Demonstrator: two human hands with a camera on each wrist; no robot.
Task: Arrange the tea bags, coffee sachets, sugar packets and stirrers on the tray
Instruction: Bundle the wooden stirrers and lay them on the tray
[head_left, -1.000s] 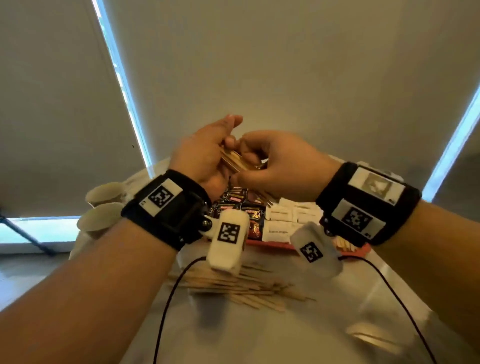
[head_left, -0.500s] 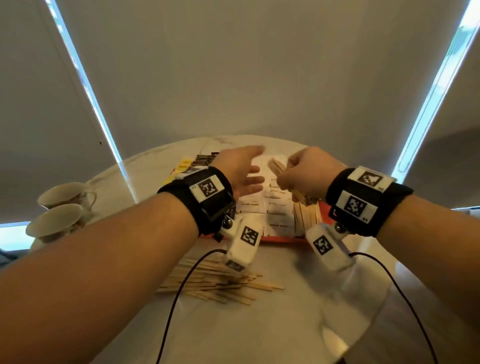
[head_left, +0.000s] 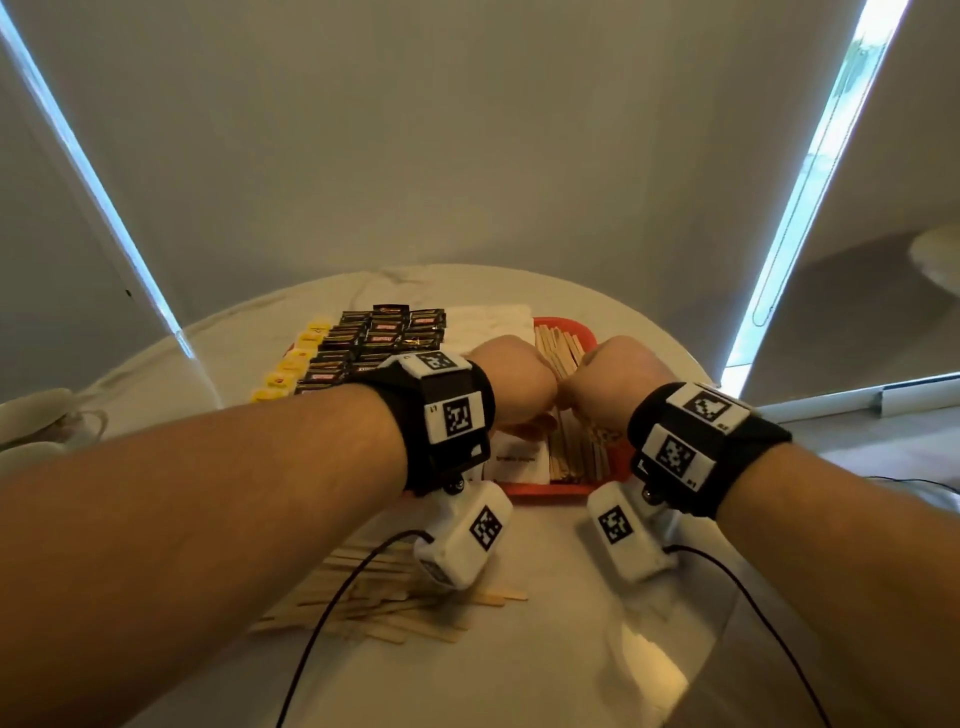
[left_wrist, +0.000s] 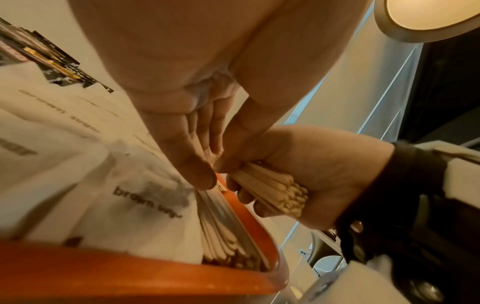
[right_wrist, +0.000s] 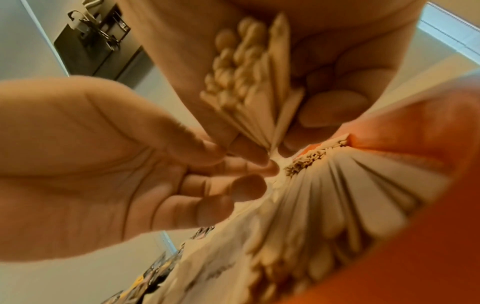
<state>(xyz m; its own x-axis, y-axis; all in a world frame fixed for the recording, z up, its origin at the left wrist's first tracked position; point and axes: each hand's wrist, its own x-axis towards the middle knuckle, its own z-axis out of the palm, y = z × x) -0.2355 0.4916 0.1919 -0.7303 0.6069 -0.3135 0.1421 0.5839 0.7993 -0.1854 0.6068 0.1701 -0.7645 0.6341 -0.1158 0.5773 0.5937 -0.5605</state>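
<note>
Cups (head_left: 36, 415): far left of both hands on the table (head_left: 597, 649), well apart from the grip and idle.

Tea bags (head_left: 291, 366): a yellow row at the tray's left edge, well left of the grip; they look sorted by kind.

Coffee (head_left: 384, 332): dark sachets in overlapping rows just right of the tea bags, beyond and left of the left hand.

Sugar (left_wrist: 145, 205): white "brown sugar" packets in the middle of the tray, right under the left hand, filling the space up to the stirrer lane.

Left hand (left_wrist: 187, 115): fingers fairly straight and together, holding nothing that I can see; its tips meet the right hand's fingers over the lane, I'd say to steady or square what comes down.

Bundle (left_wrist: 272, 193): a fistful of wooden stirrers, ends roughly level, held above the lane so they can go down together.

Right hand (left_wrist: 311, 174): fingers and thumb curled tight round the bundle, just above the tray's right side.

Laid stirrers (right_wrist: 350, 185): directly below the grip, lengthwise along the right wall, touching the sugar.

Tray (left_wrist: 130, 273): orange, under both hands; its right rim acts as the stop for the lane.

Loose stirrers (head_left: 374, 603): a scattered heap on the table, nearer me than the grip, not yet on the tray.
</note>
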